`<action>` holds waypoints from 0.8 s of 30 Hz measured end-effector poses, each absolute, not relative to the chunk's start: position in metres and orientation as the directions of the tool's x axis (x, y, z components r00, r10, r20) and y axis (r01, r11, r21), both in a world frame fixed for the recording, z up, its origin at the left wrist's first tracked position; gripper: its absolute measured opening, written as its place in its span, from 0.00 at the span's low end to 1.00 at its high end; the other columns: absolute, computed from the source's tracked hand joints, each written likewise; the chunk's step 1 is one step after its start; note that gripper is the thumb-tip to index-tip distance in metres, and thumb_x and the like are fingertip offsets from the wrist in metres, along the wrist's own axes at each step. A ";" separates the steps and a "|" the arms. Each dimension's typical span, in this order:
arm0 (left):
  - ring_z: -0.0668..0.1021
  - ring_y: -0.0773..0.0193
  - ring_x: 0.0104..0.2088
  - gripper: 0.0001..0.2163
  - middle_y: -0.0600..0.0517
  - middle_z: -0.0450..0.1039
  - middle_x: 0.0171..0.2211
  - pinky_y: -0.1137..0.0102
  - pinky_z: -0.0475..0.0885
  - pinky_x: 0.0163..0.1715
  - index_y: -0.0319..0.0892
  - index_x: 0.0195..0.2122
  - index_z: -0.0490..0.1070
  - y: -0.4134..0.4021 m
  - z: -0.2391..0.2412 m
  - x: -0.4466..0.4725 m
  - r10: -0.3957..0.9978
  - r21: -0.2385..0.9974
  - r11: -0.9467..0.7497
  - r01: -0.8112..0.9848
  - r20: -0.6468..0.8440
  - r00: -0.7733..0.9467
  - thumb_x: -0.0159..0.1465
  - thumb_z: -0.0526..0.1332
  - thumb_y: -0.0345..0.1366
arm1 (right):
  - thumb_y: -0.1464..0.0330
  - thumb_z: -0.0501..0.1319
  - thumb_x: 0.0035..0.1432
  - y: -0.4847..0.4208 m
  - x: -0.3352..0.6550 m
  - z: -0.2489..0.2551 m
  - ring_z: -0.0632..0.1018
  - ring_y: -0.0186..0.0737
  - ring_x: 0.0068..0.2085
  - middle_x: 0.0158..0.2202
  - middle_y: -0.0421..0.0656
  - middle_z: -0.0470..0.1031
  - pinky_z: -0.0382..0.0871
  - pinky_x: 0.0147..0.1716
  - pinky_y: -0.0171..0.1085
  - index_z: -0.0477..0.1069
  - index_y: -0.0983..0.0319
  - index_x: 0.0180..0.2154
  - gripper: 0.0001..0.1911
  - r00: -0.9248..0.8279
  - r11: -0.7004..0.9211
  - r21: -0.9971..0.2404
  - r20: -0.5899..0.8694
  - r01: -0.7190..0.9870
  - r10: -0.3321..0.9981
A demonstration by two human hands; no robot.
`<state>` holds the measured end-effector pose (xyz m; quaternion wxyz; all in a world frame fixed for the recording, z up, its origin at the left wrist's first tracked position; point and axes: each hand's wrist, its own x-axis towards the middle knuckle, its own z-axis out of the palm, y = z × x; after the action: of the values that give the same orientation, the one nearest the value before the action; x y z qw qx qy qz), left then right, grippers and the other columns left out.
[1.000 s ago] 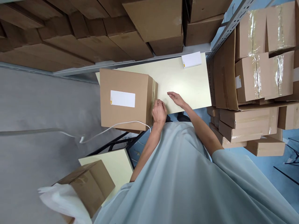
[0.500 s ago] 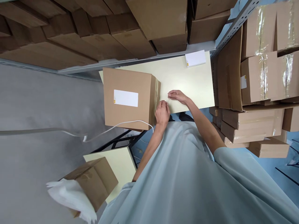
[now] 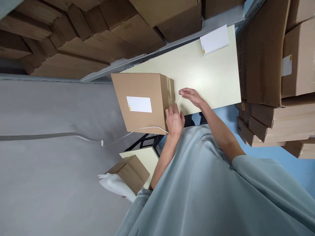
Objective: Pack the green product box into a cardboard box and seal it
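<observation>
A taped cardboard box (image 3: 142, 121) with a white label (image 3: 139, 104) stands on the cream tabletop (image 3: 211, 78). By its right side, my left hand (image 3: 175, 119) is closed, knuckles up, close to the taped face. My right hand (image 3: 191, 96) hovers over the tabletop just to the right, thumb and fingers pinched together. A thin pale strip (image 3: 178, 98) stretches between the two hands; its material is too fine to make out. At the far right corner of the tabletop lies a stack of white labels (image 3: 214, 40).
Cardboard boxes (image 3: 93, 49) fill a metal shelf behind the tabletop. More boxes (image 3: 297, 62) are stacked to the right. A white cable (image 3: 137, 130) runs across the box's front. Lower left, another box (image 3: 134, 172) and a white bag (image 3: 115, 185) rest on a second table.
My view has shifted and tilted. My right hand has risen away from my left, and the thin strip now shows taut between them. The labelled box stays on the tabletop.
</observation>
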<state>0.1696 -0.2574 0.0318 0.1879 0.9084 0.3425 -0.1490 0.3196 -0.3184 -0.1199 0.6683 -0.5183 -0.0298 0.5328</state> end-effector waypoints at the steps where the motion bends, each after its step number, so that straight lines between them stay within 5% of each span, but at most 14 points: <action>1: 0.74 0.41 0.69 0.22 0.35 0.70 0.73 0.51 0.72 0.70 0.39 0.70 0.72 -0.253 0.040 0.168 0.553 0.232 -0.716 0.659 -0.389 0.737 0.78 0.55 0.38 | 0.54 0.78 0.58 -0.315 0.313 -0.120 0.81 0.43 0.57 0.52 0.44 0.86 0.73 0.65 0.45 0.81 0.58 0.44 0.19 0.440 -0.084 -0.727 -0.498 -0.681 0.748; 4: 0.74 0.43 0.71 0.20 0.38 0.66 0.77 0.48 0.70 0.72 0.42 0.66 0.77 -0.227 0.060 0.172 0.555 0.223 -0.741 0.634 -0.328 0.764 0.80 0.54 0.40 | 0.47 0.79 0.56 -0.300 0.295 -0.119 0.81 0.44 0.56 0.52 0.43 0.85 0.75 0.64 0.44 0.81 0.56 0.44 0.24 0.470 0.016 -0.701 -0.460 -0.713 0.753; 9: 0.84 0.48 0.59 0.19 0.41 0.78 0.67 0.46 0.73 0.71 0.44 0.48 0.85 -0.167 0.065 0.210 0.593 0.269 -0.729 0.630 -0.213 0.777 0.80 0.55 0.46 | 0.40 0.75 0.59 -0.270 0.289 -0.117 0.80 0.44 0.59 0.55 0.43 0.84 0.75 0.67 0.44 0.79 0.54 0.45 0.28 0.572 0.156 -0.672 -0.458 -0.724 0.680; 12: 0.86 0.51 0.56 0.19 0.43 0.82 0.62 0.52 0.79 0.65 0.44 0.47 0.85 -0.147 0.057 0.235 0.652 0.300 -0.699 0.649 -0.104 0.751 0.79 0.57 0.49 | 0.39 0.73 0.61 -0.257 0.300 -0.115 0.79 0.46 0.64 0.57 0.44 0.83 0.73 0.70 0.47 0.78 0.54 0.46 0.28 0.617 0.187 -0.697 -0.437 -0.692 0.655; 16: 0.87 0.54 0.56 0.22 0.42 0.81 0.63 0.59 0.84 0.56 0.43 0.51 0.84 -0.139 0.051 0.259 0.705 0.372 -0.651 0.661 -0.027 0.709 0.80 0.54 0.52 | 0.38 0.73 0.62 -0.242 0.326 -0.111 0.78 0.47 0.64 0.57 0.44 0.82 0.72 0.71 0.49 0.78 0.54 0.49 0.29 0.667 0.253 -0.726 -0.360 -0.639 0.653; 19: 0.85 0.54 0.61 0.24 0.42 0.79 0.66 0.58 0.83 0.60 0.43 0.65 0.77 -0.125 0.053 0.270 0.711 0.419 -0.650 0.634 0.040 0.702 0.81 0.51 0.52 | 0.39 0.70 0.66 -0.229 0.346 -0.107 0.77 0.47 0.66 0.59 0.44 0.81 0.73 0.69 0.49 0.76 0.54 0.52 0.29 0.685 0.267 -0.746 -0.328 -0.610 0.650; 21: 0.78 0.53 0.70 0.27 0.42 0.73 0.72 0.55 0.77 0.69 0.42 0.75 0.65 -0.104 0.050 0.279 0.719 0.424 -0.658 0.622 0.108 0.687 0.81 0.51 0.51 | 0.40 0.68 0.69 -0.221 0.357 -0.104 0.75 0.46 0.68 0.59 0.44 0.80 0.72 0.69 0.49 0.75 0.55 0.53 0.28 0.693 0.272 -0.756 -0.312 -0.595 0.650; 24: 0.58 0.45 0.83 0.31 0.45 0.61 0.81 0.50 0.55 0.83 0.43 0.78 0.58 -0.056 0.031 0.300 0.816 0.350 -0.559 0.752 0.070 0.574 0.79 0.57 0.52 | 0.40 0.67 0.70 -0.214 0.369 -0.099 0.76 0.43 0.66 0.58 0.43 0.80 0.70 0.71 0.49 0.75 0.55 0.53 0.28 0.717 0.297 -0.767 -0.286 -0.569 0.636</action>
<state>0.2996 -0.0556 0.0310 0.1423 0.8757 0.4475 0.1128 0.3695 -0.2135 -0.0992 0.8045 -0.4596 -0.0363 0.3745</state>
